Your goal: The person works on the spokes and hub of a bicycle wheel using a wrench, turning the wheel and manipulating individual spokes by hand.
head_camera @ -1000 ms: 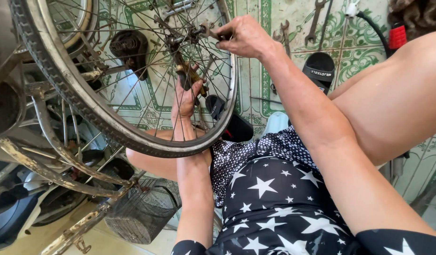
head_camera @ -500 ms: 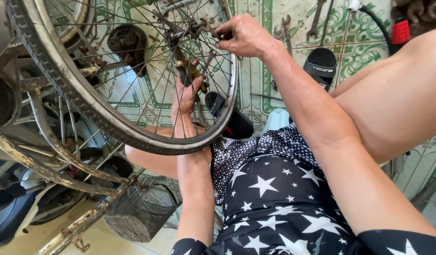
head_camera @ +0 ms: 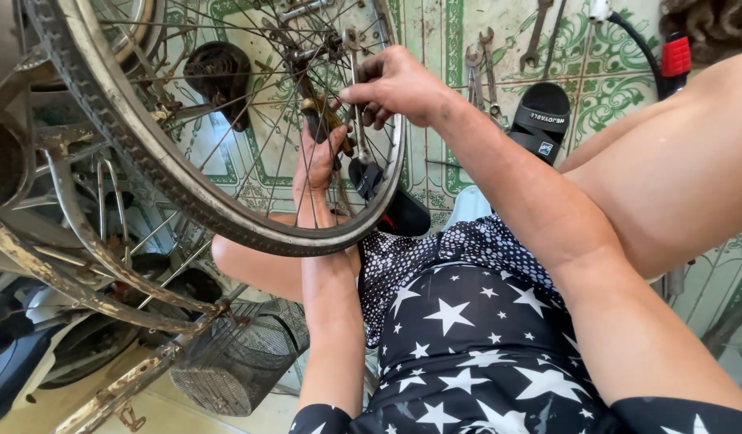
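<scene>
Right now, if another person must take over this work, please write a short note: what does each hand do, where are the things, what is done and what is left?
Left hand: reaches in among the spokes, fingers at the hub of the bicycle wheel.
Right hand: closed grip on a wrench at the hub.
Things: more wrenches lie on the tiled floor, beside a black sandal; a wire basket lies lower left.
Done: wheel steadied, wrench on the hub.
Left: the hub work; whether it is loosening or tightening cannot be told.
</scene>
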